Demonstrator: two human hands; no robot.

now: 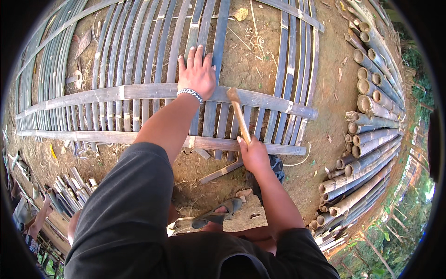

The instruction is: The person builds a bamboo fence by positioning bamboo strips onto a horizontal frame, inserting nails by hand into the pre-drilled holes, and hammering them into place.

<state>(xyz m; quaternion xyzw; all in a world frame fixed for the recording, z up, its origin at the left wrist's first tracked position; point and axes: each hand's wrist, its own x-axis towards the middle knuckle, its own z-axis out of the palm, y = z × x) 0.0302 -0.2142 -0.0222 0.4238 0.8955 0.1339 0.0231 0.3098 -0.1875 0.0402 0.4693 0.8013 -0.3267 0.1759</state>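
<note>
My left hand (199, 74), with a chain bracelet at its wrist, lies flat with fingers stretched over upright bamboo slats (220, 39). Its heel is by the upper cross strip (148, 91) of a bamboo lattice panel. My right hand (255, 156) is closed around the pale wooden handle of a hammer (241, 121). The hammer's brownish head is over the upper cross strip, right of my left hand; whether it touches is unclear. Below runs a lower cross strip (111, 136). The slats stand side by side, with a wider gap right of my left hand.
Many cut bamboo poles (371, 104) are stacked along the right. Split bamboo pieces (74, 186) lie at the lower left, near part of another person (39, 221). Something black, perhaps a plastic bag (277, 168), rests below my right hand. My sandalled foot (218, 211) stands on bare soil.
</note>
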